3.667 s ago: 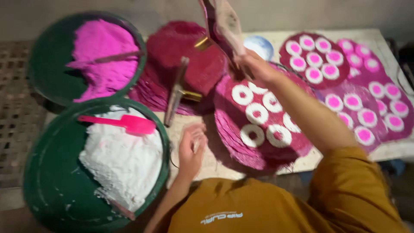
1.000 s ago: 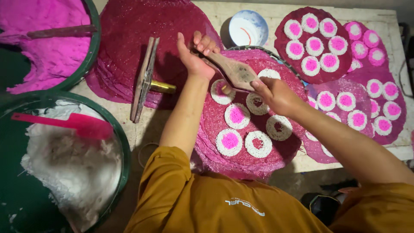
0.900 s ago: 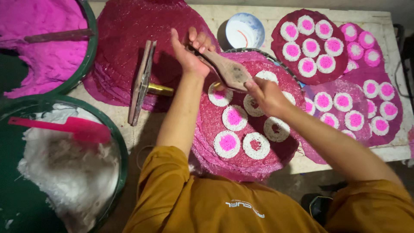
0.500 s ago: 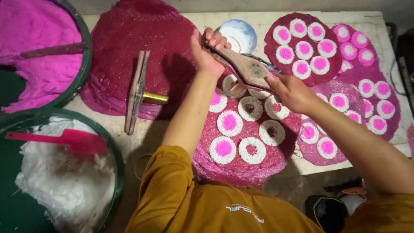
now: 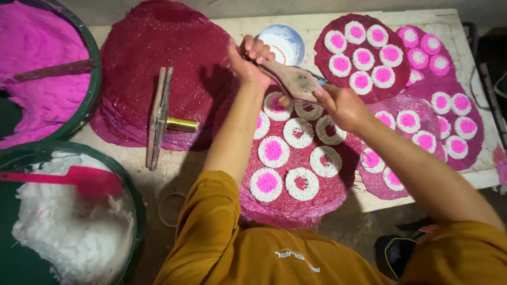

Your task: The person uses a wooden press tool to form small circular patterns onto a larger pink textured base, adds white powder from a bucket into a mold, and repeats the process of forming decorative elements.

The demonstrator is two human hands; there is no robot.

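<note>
Above the round magenta mat point(image 5: 296, 206) at the worktop's near edge, both hands hold a flat wooden press point(image 5: 289, 80). The left hand point(image 5: 248, 59) is closed around its far handle end; the right hand point(image 5: 342, 104) is closed on the near end. The press looks rigid and light; grip it at the ends. The noodle rings point(image 5: 300, 132) beneath look soft and fragile.

Press tilted over the next ring

Both hands point(image 5: 248, 58) point(image 5: 340, 103) have swung the wooden press point(image 5: 290, 79) flatter; more white rings point(image 5: 298, 132) just beneath it now carry pink centres.
</note>
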